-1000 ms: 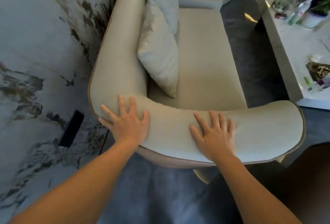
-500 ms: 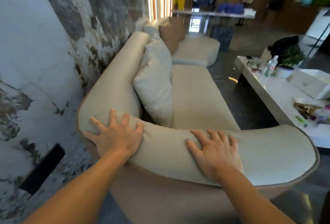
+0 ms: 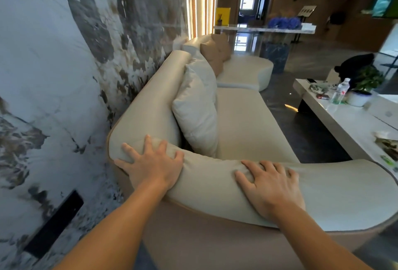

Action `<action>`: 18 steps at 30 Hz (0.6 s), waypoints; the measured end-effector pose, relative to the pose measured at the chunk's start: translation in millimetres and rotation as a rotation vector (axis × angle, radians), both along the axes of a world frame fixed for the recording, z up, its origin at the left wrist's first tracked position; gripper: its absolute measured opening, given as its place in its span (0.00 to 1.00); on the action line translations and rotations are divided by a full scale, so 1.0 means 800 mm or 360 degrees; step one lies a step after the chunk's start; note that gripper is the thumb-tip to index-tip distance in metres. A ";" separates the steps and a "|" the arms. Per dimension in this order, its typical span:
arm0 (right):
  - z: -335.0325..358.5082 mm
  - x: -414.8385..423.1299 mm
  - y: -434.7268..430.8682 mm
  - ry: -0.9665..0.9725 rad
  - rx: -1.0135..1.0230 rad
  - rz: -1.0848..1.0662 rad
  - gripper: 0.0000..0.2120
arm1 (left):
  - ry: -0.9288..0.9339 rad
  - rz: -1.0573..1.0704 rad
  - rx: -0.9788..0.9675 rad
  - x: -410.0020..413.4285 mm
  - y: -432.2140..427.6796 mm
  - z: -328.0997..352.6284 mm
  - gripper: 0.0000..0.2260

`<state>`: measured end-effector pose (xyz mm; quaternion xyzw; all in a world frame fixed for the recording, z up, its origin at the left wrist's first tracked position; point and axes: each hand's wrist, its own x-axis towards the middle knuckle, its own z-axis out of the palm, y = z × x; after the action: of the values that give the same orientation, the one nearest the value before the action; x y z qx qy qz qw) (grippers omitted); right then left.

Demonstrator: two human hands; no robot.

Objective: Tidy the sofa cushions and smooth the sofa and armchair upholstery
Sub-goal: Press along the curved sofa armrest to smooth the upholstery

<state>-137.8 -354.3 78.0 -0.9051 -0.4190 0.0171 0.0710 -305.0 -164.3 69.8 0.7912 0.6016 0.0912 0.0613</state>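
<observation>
Palms flat, fingers spread, gripping nothing: left hand (image 3: 154,165) at lower centre and right hand (image 3: 272,187) pressing the curved cream upholstered sofa armrest (image 3: 211,180), long axis running left-right, unsmoothed stretch nearer the right.

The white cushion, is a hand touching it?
No, both the left hand and right hand lie flat on the sofa arm, apart from the white cushion.

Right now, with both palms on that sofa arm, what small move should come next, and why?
Probably sweep the right hand outward along the armrest: the fabric bunches between it and the left hand, while the far end looks smooth.
</observation>
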 end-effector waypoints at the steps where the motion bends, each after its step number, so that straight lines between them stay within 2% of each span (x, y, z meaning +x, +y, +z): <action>1: 0.000 0.005 0.008 0.0003 0.0005 -0.0007 0.37 | 0.0005 -0.0005 0.0007 0.005 0.008 -0.001 0.33; 11: 0.006 0.047 0.096 0.0017 -0.0023 -0.0098 0.37 | -0.0043 -0.0035 0.0012 0.057 0.100 0.000 0.33; 18: 0.006 0.027 0.153 0.0060 -0.0054 -0.0203 0.38 | -0.0043 -0.0064 -0.0011 0.049 0.167 -0.003 0.34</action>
<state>-115.8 -231.7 82.8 -0.9305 -0.3587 0.0367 0.0646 -265.9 -30.8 67.8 0.8017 0.5849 0.0985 0.0739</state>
